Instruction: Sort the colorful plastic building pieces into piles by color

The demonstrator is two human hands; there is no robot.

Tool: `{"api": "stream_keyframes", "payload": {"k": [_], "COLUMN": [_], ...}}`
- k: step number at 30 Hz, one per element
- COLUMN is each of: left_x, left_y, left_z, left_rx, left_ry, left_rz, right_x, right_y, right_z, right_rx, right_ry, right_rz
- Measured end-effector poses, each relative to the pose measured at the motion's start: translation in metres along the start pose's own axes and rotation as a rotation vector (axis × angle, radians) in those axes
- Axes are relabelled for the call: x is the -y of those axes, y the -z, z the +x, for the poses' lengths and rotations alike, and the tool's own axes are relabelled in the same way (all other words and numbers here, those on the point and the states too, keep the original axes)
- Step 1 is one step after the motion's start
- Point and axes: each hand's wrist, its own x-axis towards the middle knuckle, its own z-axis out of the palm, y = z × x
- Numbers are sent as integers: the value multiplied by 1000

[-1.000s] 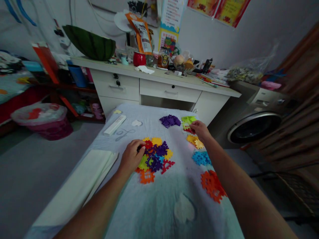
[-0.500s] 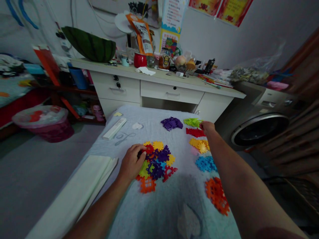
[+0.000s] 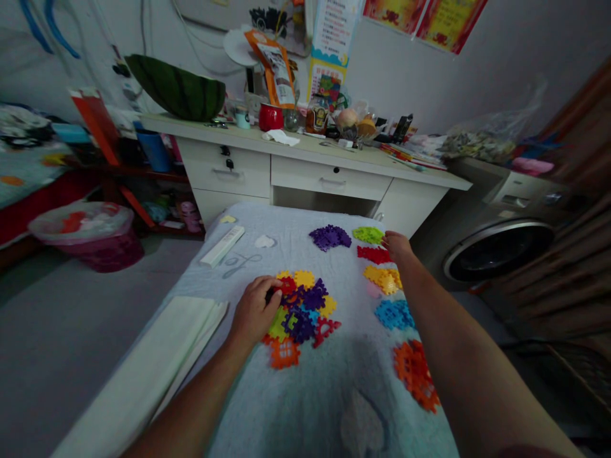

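Note:
My left hand rests at the left side of a mixed pile of plastic interlocking building pieces, its fingers apart and fingertips touching a red piece. Purple pieces, a yellow piece, a red triangular piece and an orange window piece lie in that pile. My right hand reaches to the far right, its fingers loosely apart beside the light green pieces and above the end of the red pieces. I see nothing held in it.
Sorted along the right are yellow, blue and orange pieces, with purple pieces farther back. A white box and folded white board lie left. Behind stands a desk; a washing machine is right.
My right hand's fingers have loosened from a pinch at the light green pieces and drawn slightly back. My left hand stays at the mixed pile. The view has shifted slightly.

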Motion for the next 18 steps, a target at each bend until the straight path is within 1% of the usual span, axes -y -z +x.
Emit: {"api": "stream_keyframes", "payload": {"k": [4,7,9,11,13,14,16,17,18], "left_x": [1,1,1,0,0,0,0,0,0], "left_y": [-1,-1,-1,-2,-2,-2,-2,-2,-1], "left_z": [0,-1,-1,-1,-1,-1,-1,-1,-1], "left_rx": [6,-1,0,1,-2,-4,-7,-8,-9], "left_ry": [1,-1,-1,-2,-2,-2,-3,-4,-5], "left_rz": [-3,-3,-2,-2,-4,-5,-6,-6,-6], "right_x": [9,18,26,35,43,47,54,56,58], "right_y": [-1,-10,-21,-33,-45,-51,-60,-64,-66], "right_z": [-20,-40,-58,-82,-110,-125,-154,-166,-176], "right_rx": [-39,-10,42,163,364,475,716,807,865], "right_ry": [-59,-72,-75,-57,6,58,163,242,328], "right_rz": [52,88,123,155,140,98,-105,-239,-375]}}
